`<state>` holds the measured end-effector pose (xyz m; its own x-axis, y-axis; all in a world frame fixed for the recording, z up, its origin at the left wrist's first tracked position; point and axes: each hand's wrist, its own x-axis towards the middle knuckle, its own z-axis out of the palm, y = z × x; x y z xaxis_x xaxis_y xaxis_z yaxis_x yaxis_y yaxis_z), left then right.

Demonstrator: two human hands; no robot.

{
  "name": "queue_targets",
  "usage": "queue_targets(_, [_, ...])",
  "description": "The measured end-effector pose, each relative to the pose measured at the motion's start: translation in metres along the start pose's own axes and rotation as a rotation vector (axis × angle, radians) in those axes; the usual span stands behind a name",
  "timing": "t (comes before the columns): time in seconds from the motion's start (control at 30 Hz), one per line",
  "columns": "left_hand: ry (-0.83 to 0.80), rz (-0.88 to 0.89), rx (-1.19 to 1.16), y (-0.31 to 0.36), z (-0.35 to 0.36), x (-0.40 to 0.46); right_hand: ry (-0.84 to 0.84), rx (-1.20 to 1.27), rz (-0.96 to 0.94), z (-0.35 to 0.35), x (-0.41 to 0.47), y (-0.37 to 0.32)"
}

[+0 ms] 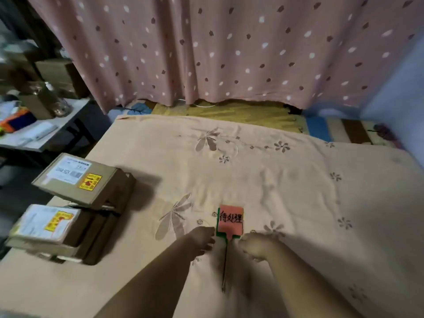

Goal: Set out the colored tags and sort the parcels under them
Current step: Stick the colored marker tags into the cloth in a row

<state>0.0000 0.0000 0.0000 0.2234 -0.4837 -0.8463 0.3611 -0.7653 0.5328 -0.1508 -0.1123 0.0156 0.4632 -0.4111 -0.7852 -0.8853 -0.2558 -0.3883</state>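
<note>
Two hands work at the near middle of the bed [298, 180], and I judge the task barely begun. My left hand [200, 237] and right hand [257, 245] sit either side of a stack of tags [230, 221], red on top with a green edge beneath, lying flat with a thin stick [224, 267] running back toward me. Left fingers [210, 239] are loosely curled and touch the green edge; right fingers are curled under, and I cannot tell whether they grip anything. No tag is set out apart yet. Further off, along the left edge, the parcels [75, 200] wait unsorted in two piles. Beyond the far edge hangs a curtain [229, 53].
</note>
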Motion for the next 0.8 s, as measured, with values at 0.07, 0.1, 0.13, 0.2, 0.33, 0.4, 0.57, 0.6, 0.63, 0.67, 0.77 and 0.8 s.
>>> queue_targets(0.07, [-0.006,-0.032,-0.054,-0.008,0.005,0.008,0.001,0.066,0.005,0.014,0.012,0.000])
queue_targets(0.1, [-0.006,-0.045,-0.068,-0.014,0.008,0.011,0.010,0.052,0.012,0.021,0.017,0.000])
queue_targets(0.13, [-0.012,-0.054,-0.093,-0.021,0.010,0.015,0.032,0.029,0.023,0.027,0.017,-0.002])
queue_targets(0.2, [-0.012,-0.053,-0.171,-0.030,0.015,0.022,0.079,0.074,0.050,0.039,0.026,-0.003])
queue_targets(0.33, [0.008,-0.058,-0.243,-0.034,0.022,0.029,0.125,0.266,0.058,0.061,0.047,-0.006])
queue_targets(0.4, [-0.030,-0.078,-0.258,-0.036,0.027,0.030,0.192,0.268,0.122,0.068,0.053,-0.008])
queue_targets(0.57, [-0.030,-0.101,-0.305,-0.038,0.031,0.028,0.399,0.295,0.260,0.072,0.048,-0.011])
queue_targets(0.6, [-0.020,-0.107,-0.331,-0.040,0.031,0.028,0.412,0.318,0.283,0.072,0.046,-0.012])
queue_targets(0.63, [-0.018,-0.108,-0.367,-0.041,0.031,0.027,0.398,0.335,0.277,0.072,0.047,-0.013])
queue_targets(0.67, [-0.017,-0.112,-0.398,-0.042,0.031,0.025,0.367,0.291,0.244,0.072,0.047,-0.015])
queue_targets(0.77, [-0.021,-0.088,-0.449,-0.046,0.033,0.019,0.331,0.270,0.163,0.076,0.044,-0.016])
queue_targets(0.8, [-0.017,-0.077,-0.447,-0.047,0.034,0.017,0.339,0.242,0.137,0.075,0.044,-0.015])
